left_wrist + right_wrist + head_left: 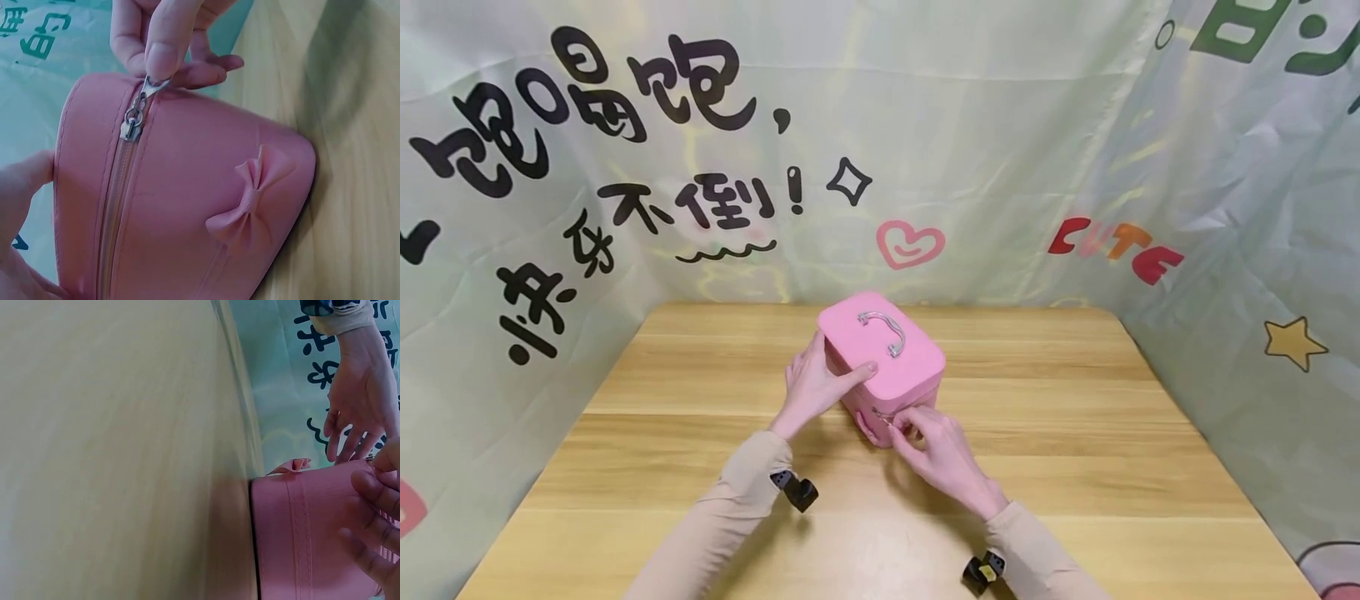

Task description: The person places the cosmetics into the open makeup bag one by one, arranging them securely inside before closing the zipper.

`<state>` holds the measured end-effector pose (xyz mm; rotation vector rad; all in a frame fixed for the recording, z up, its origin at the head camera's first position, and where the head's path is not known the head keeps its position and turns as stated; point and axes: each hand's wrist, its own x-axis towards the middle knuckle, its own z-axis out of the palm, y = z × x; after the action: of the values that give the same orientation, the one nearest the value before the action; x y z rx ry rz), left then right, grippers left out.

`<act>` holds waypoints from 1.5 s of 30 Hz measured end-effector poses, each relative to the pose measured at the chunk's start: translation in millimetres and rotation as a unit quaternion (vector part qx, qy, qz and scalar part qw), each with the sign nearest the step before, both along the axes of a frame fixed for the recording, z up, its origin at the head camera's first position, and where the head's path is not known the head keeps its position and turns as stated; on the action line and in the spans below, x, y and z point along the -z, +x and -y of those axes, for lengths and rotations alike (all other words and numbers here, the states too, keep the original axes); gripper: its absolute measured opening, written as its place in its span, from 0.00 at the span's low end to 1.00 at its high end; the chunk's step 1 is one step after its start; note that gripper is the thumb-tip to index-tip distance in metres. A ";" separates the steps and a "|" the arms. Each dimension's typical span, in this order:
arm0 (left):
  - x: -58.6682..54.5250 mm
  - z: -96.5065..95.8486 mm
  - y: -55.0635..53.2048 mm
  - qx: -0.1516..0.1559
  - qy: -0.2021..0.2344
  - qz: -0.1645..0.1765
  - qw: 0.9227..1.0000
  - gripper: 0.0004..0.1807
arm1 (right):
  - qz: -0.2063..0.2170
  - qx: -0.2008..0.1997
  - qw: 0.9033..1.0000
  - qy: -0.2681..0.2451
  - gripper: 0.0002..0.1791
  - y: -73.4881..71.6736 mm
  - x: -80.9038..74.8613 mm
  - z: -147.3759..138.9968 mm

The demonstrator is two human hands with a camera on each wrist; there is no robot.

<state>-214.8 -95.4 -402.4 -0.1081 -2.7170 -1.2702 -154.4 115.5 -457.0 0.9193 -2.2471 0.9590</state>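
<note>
A pink vanity case (880, 350) with a silver handle on its lid stands on the table. My left hand (816, 379) rests against it, thumb on the lid's edge and the straight fingers along its left side. At the near corner my right hand (936, 450) pinches the silver zipper pull (149, 89) between thumb and index finger. The slider (130, 130) sits on the zipper track (111, 219) just under the lid. A pink bow (253, 203) decorates the front of the case.
The case is on a wooden table (1060, 433). Printed fabric (985, 125) hangs upright behind it and at both sides. A black wrist camera (797, 490) is strapped to the left wrist, another wrist camera (981, 573) to the right.
</note>
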 end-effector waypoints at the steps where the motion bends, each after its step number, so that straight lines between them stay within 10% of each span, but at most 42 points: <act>1: -0.4 1.0 -0.9 0.005 0.002 0.000 1.000 0.56 | -0.004 0.003 1.000 0.003 0.07 -0.2 0.0 0.3; 25: -6.0 14.3 -18.2 0.070 0.018 0.077 0.994 0.60 | -0.047 0.047 0.997 0.028 0.10 1.3 -1.6 -37.9; 35: -4.9 26.8 -34.8 0.149 0.096 0.132 0.975 0.56 | -0.058 0.069 0.996 0.017 0.10 -10.2 0.1 -62.2; 41: -8.3 31.5 -41.0 0.162 0.111 0.106 0.975 0.47 | -0.053 0.078 0.996 0.009 0.08 -13.6 2.1 -71.0; 45: -10.7 15.8 -22.5 0.116 0.055 0.059 0.990 0.43 | -0.060 0.056 0.997 -0.006 0.10 -10.7 5.3 -74.0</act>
<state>-237.4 -111.1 -391.7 -0.3584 -2.7898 -1.5328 -165.1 189.5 -462.2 0.8152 -2.1650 0.8430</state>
